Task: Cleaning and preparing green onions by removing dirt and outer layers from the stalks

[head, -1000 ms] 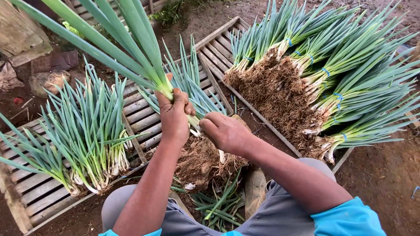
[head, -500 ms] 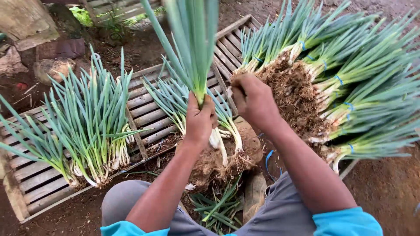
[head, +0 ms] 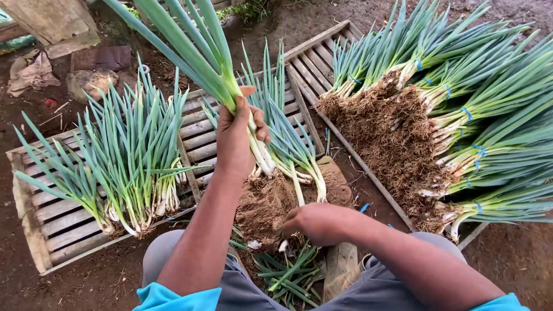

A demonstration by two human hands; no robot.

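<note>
— Above the grey slatted wooden pallet (head: 201, 138), the left hand (head: 236, 141) gripped a bunch of long green spring onions (head: 199, 55); the right hand (head: 314, 222) pinched its brown soil-caked roots (head: 265, 204).
— A hard tug, I judged, could snap stalks.

No packages, labels, signs or screens are showing anywhere in this yard. The nearest thing to packaging is the set of thin blue bands (head: 464, 113) that are binding the heaped bunches of spring onions (head: 489, 103) on the person's right side, each one wrapping the pale stems just above the roots. They are sitting plain and unmarked, as far as can be made out.
</note>
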